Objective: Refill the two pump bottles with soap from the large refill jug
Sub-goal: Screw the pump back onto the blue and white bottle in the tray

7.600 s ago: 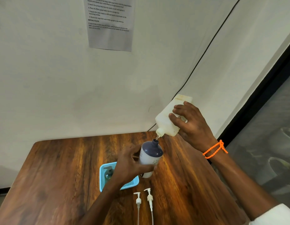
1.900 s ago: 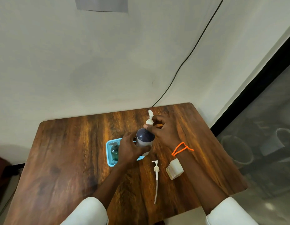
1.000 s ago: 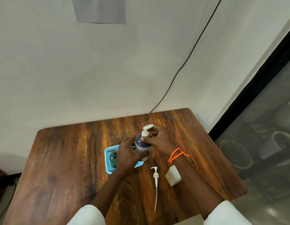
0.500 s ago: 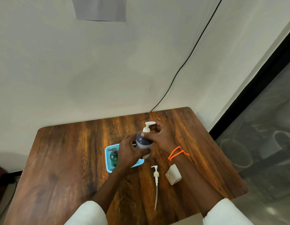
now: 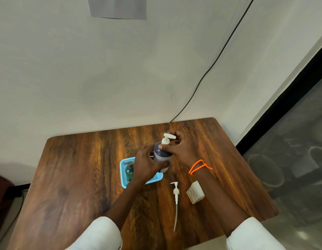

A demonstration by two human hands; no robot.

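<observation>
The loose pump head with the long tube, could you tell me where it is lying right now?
In the head view, the loose pump head lies flat on the table, between the blue basket and refill jug.

Wooden bench [image 5: 70, 177], dark brown with streaked grain and rounded corners, set against a pale wall [image 5: 84, 69]. Grey paper sheet [image 5: 118, 8] fixed high on the wall, its text unreadable. Black cable [image 5: 216, 58] running diagonally down the wall to the bench's far edge. Black frame strip [image 5: 290, 98] at right, beside a glass panel [image 5: 300, 150] showing blurred round shapes.
</observation>
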